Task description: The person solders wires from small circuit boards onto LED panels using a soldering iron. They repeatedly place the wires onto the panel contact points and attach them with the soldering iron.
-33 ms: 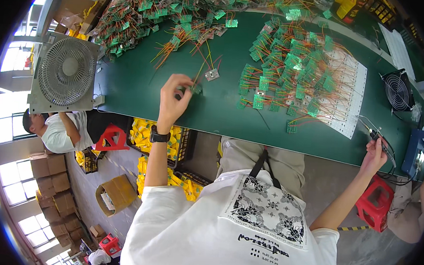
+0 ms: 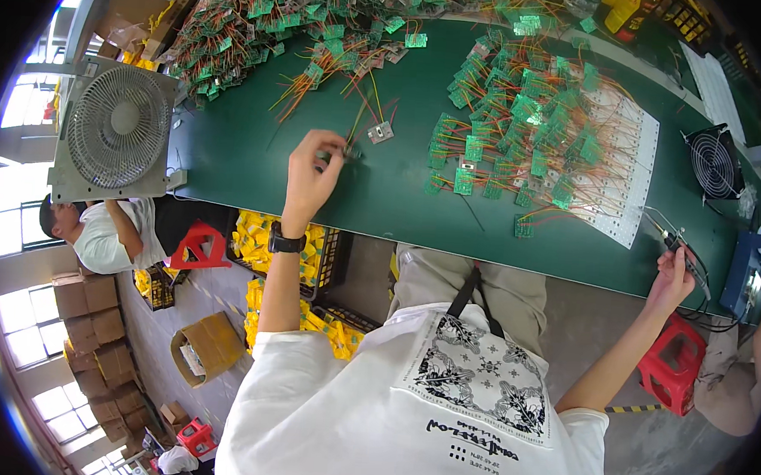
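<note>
My left hand [image 2: 313, 175] is over the green table with thumb and fingertips pinched on a small circuit board [image 2: 350, 152]. Its wires stretch away toward the far side; most of the board is hidden by the fingers. Just beyond lies another small board [image 2: 380, 132], grey-topped, with red and yellow wires. At the far right, the fingers of my right hand [image 2: 672, 285] are closed round the dark handle of a soldering iron [image 2: 669, 239], close to a bent metal rod. Between the hands, many wired green circuit boards [image 2: 524, 129] lie partly over a white perforated sheet [image 2: 631, 186].
A big heap of wired boards [image 2: 236, 45] covers the far left of the table. A box fan [image 2: 115, 129] stands left; a small black fan [image 2: 714, 162] and a blue box [image 2: 742, 278] are right. Crates of yellow pieces [image 2: 314, 264] sit below the edge. Another person [image 2: 114, 236] is at left.
The board in my left hand has tilted slightly, and its green face shows less. My right hand stays where it was.
</note>
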Demonstrator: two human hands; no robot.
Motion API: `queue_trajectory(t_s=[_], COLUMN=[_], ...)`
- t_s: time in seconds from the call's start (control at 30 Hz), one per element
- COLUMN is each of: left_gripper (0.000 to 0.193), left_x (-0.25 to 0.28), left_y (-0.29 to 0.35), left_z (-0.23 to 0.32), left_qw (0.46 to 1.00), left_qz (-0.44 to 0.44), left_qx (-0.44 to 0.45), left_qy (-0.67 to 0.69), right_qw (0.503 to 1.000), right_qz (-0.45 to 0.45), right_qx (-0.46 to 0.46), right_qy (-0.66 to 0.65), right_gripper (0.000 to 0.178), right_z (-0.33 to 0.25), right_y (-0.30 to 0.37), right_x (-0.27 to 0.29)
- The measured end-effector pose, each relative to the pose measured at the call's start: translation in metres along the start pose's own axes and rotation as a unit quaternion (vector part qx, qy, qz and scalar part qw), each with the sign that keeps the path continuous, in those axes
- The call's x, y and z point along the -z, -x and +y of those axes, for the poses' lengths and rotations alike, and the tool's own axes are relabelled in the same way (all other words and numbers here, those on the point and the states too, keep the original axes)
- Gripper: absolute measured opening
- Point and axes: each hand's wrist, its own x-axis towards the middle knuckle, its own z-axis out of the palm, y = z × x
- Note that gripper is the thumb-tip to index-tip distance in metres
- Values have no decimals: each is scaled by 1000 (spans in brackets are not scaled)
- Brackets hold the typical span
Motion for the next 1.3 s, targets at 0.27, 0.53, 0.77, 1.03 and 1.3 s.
queue_trajectory(t_s=[0.27,0.53,0.77,1.03,1.3], left_gripper=[29,37,36,26,21], left_x=[-7,-21,-25,-33,-15], left_y=[-17,-19,-2,-1,9], left_z=[-2,7,26,23,12], left_qw=[975,948,956,978,948], left_qz=[-12,-46,-52,-29,-13], left_qx=[211,259,212,192,269], left_qy=[-74,-177,-196,-79,169], right_qw=[999,1000,999,999,1000], right_qz=[28,8,41,33,28], right_qx=[-1,-3,3,-2,-5], right_qy=[-18,-4,12,9,7], right_gripper=[25,25,26,28,27], right_z=[0,1,-1,1,4], right_y=[1,0,1,0,-4], right_x=[-10,-5,-10,-7,-4])
